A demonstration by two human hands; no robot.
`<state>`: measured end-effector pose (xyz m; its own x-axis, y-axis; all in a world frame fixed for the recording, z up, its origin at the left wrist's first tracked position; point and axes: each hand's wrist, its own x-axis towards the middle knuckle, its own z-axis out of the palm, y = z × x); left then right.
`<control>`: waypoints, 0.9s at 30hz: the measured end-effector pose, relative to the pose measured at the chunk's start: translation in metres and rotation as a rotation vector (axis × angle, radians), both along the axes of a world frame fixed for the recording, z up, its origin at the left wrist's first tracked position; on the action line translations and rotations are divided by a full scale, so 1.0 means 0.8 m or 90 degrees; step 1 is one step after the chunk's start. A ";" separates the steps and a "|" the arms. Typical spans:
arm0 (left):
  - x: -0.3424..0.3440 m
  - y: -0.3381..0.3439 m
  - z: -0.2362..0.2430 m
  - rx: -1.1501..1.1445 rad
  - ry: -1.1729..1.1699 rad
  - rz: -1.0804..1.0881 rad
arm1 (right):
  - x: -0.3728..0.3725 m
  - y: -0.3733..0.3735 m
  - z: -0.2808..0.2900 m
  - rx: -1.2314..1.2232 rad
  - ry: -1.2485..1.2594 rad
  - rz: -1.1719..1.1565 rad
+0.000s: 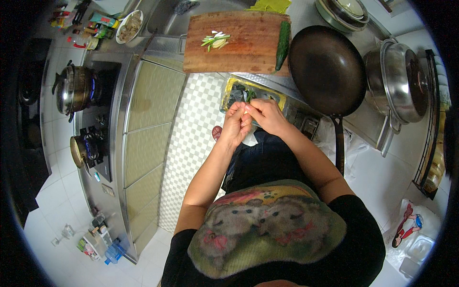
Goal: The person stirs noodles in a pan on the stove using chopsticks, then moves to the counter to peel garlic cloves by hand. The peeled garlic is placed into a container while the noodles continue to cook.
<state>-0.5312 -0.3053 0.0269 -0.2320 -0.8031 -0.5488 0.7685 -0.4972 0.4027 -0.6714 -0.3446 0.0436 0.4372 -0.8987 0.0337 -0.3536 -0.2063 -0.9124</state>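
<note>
My left hand and my right hand meet in front of my body, above a bin with a yellow rim and dark scraps in it. The fingertips of both are pinched together around a small pale piece, perhaps a garlic clove; the fingers mostly hide it. Beyond the hands lies a wooden cutting board. Sliced white and green scallion pieces rest on its left half, with pale slices beside them. A whole cucumber lies along its right edge.
Right of the board sits a dark frying pan, handle toward me, beside a lidded steel pot. Stacked bowls stand at the back right. On the left stove are a steel pot and a small pan, with blue flames showing.
</note>
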 end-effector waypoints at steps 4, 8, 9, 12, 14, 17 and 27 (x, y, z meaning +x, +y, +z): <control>0.011 -0.001 0.004 0.038 0.090 -0.030 | -0.002 -0.002 0.002 0.015 -0.043 0.042; 0.015 -0.004 0.003 0.054 0.088 -0.060 | -0.004 -0.004 -0.015 0.002 -0.094 0.072; 0.016 -0.004 0.003 0.062 0.084 -0.069 | -0.006 -0.004 -0.018 0.002 -0.101 0.078; 0.021 -0.006 0.003 0.091 0.084 -0.096 | -0.007 -0.005 -0.031 0.009 -0.103 0.097; 0.025 -0.010 0.000 0.116 0.101 -0.115 | -0.006 -0.002 -0.038 0.018 -0.105 0.100; 0.031 -0.009 -0.011 0.128 0.104 -0.130 | -0.004 0.002 -0.048 0.041 -0.113 0.094; 0.009 -0.012 -0.010 -0.008 -0.196 -0.062 | -0.008 0.002 -0.065 0.335 -0.227 0.059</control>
<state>-0.5241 -0.3150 0.0190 -0.1331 -0.7925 -0.5952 0.5580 -0.5563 0.6158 -0.6777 -0.3432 -0.0087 0.5574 -0.7936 -0.2440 -0.0122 0.2860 -0.9581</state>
